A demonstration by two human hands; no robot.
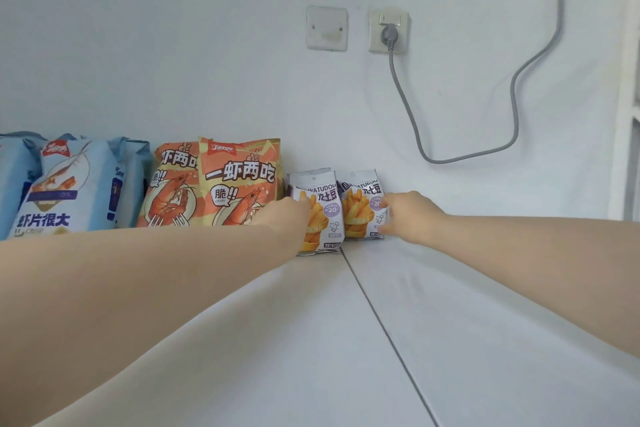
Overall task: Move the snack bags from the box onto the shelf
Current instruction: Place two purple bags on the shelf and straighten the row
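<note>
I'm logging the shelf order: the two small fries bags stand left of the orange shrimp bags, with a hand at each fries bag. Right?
Not quite. The head view shows the left fries bag and right fries bag standing right of the orange shrimp bags, not left. The left hand and right hand are indeed each at a fries bag.
</note>
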